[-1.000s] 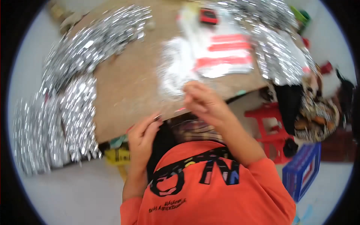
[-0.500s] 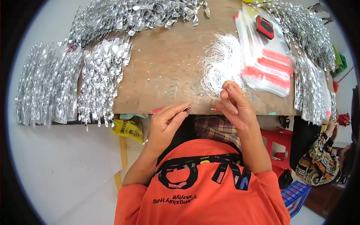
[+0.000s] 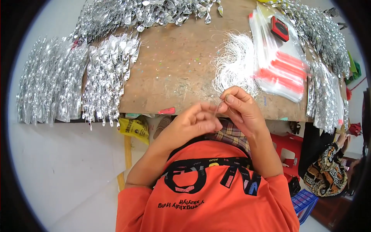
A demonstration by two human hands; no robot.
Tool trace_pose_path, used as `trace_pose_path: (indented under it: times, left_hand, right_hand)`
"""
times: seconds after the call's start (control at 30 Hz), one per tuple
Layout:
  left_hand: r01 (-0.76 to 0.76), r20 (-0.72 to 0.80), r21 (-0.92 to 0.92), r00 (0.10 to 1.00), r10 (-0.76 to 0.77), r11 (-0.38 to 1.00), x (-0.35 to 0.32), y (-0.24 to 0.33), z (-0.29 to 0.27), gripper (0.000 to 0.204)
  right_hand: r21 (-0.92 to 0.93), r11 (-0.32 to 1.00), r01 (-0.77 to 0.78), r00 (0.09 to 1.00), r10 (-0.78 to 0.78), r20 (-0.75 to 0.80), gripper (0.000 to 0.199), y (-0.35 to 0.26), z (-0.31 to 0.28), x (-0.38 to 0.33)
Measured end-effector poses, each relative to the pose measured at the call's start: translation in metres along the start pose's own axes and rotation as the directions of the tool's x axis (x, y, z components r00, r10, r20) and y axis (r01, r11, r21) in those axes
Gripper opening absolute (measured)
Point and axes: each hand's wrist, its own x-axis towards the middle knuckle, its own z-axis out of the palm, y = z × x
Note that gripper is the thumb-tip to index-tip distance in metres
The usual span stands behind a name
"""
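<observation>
My right hand is over the front edge of the table, its thumb and forefinger pinched on a thin, pale thread. The thread is faint and runs down toward my left hand, which is close by with the fingers curled in. Motion smears its fingertips, and whatever they hold is hidden. Just beyond my right hand, a loose bundle of white thread lies on the wooden table.
Silvery strands of shiny drops hang over the table's left edge, with more strands on the right. Clear plastic bags with red bands lie under a small red-and-black device. A red stool and another person are at right.
My left hand has moved right, closer to my right hand, and its fingers have curled in. The small shiny piece at its fingertips no longer shows. My right hand has come slightly nearer me.
</observation>
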Motion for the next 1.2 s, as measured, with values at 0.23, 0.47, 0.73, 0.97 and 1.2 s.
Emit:
trace_pose_path:
  times: [0.23,0.47,0.73,0.97,1.2]
  left_hand:
    - [-0.024,-0.325,0.294,0.938,0.123,0.955,0.031,0.003,0.034,0.012]
    - [-0.139,-0.166,0.431,0.959,0.23,0.891,0.011,-0.018,0.036,0.007]
    - [-0.305,-0.006,0.574,0.926,0.376,0.76,-0.01,-0.023,0.053,0.009]
    - [-0.391,-0.005,0.604,0.87,0.493,0.695,-0.035,-0.015,0.065,0.009]
    - [-0.168,-0.271,0.687,0.843,0.465,0.706,-0.052,-0.013,0.033,0.008]
  right_hand:
    - [-0.142,0.989,0.036,0.994,-0.051,-0.101,0.013,-0.011,-0.01,-0.025]
    - [-0.08,0.971,0.226,0.972,-0.23,-0.039,0.012,0.003,0.005,-0.072]
    - [-0.079,0.941,0.328,0.944,-0.331,-0.021,0.012,0.002,0.011,-0.111]
    - [-0.073,0.934,0.349,0.937,-0.346,0.046,0.012,0.003,0.024,-0.115]
    - [-0.074,0.962,0.261,0.965,-0.259,0.046,0.014,0.005,0.029,-0.088]
